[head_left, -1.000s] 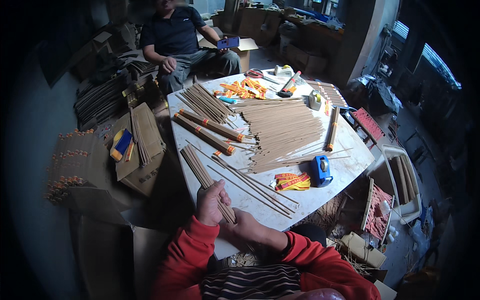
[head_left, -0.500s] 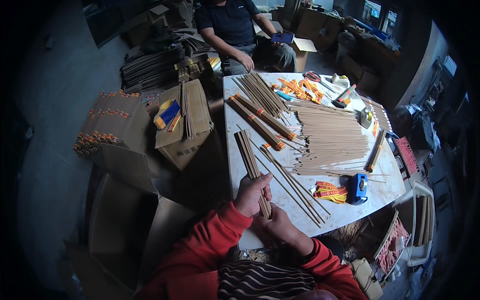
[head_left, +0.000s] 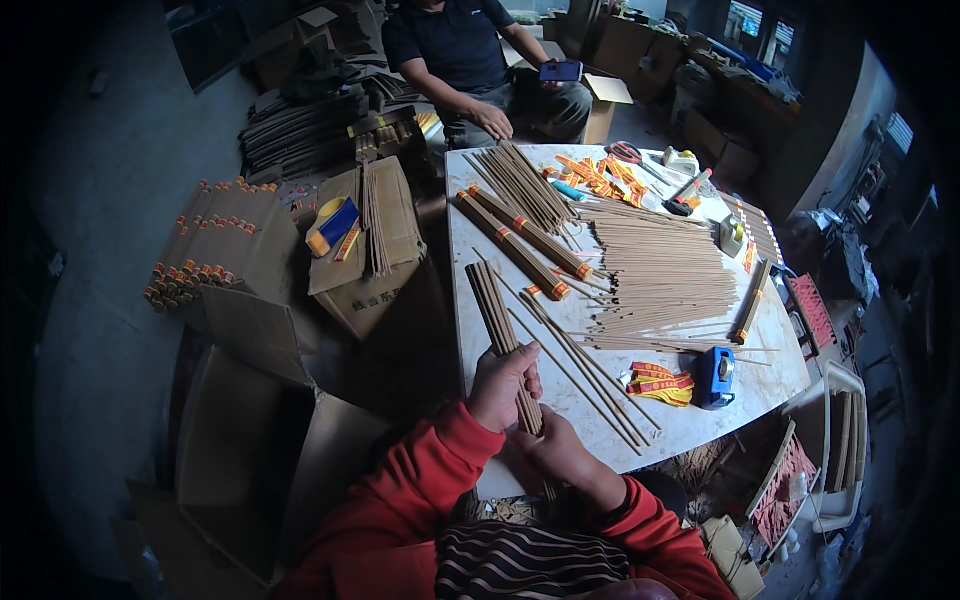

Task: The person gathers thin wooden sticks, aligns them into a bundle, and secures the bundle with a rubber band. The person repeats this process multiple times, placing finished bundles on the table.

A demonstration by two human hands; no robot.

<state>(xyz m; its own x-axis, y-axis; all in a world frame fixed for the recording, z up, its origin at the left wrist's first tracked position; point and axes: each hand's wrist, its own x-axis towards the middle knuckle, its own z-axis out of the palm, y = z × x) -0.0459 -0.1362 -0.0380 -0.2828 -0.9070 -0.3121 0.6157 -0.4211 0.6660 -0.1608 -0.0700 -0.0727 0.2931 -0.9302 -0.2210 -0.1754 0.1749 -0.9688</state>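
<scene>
A loose bundle of thin brown incense sticks [head_left: 489, 302] slants up and away from me over the near left edge of the table. My left hand [head_left: 501, 390] is closed around its middle, thumb lying along the sticks. Lower down, my right hand [head_left: 562, 452] grips the near end, its fingers partly hidden. Just right of the bundle lie several loose sticks [head_left: 590, 375]. Two wrapped bundles with red and yellow bands [head_left: 512, 245] rest beyond it. A wide layer of loose sticks [head_left: 665, 270] covers the table's middle.
A blue tape dispenser [head_left: 717, 378] and yellow-red paper bands [head_left: 660, 384] sit near the table's [head_left: 740, 420] right front. An open cardboard box [head_left: 240, 440] stands at my left; beyond are another carton [head_left: 370, 290] and stacked bundles [head_left: 215, 235]. Across the table sits a person [head_left: 455, 50] holding a phone.
The far end of the bundle has tipped slightly left; both my hands keep nearly the same place. The seated person's phone has shifted a little to the left.
</scene>
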